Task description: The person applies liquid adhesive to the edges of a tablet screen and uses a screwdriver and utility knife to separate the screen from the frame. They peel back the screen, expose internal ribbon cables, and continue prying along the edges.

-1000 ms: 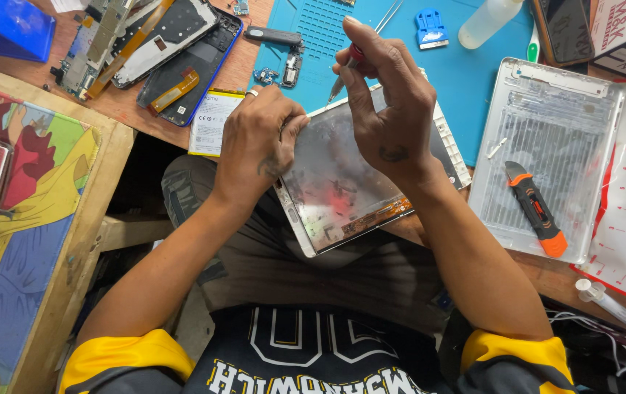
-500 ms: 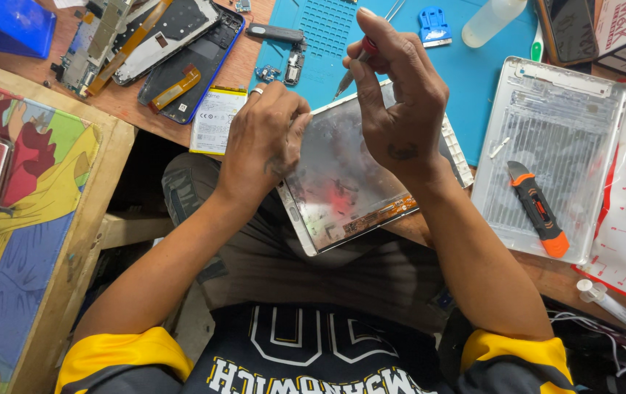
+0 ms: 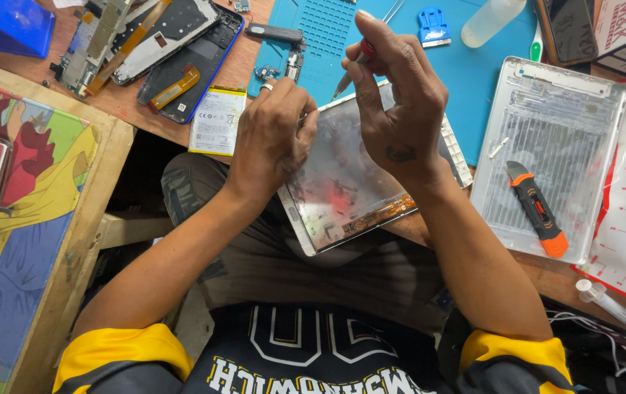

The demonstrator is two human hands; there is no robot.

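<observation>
While the tablet screen panel (image 3: 349, 182) lies at the desk edge over the lap, left hand (image 3: 273, 138) curls on its upper-left corner | right hand (image 3: 400, 95) pinches a red-handled screwdriver (image 3: 353, 66), tip apparently at the top edge, partly hidden | silver tablet back shell (image 3: 550, 146), orange utility knife (image 3: 537, 209) alongside.
</observation>
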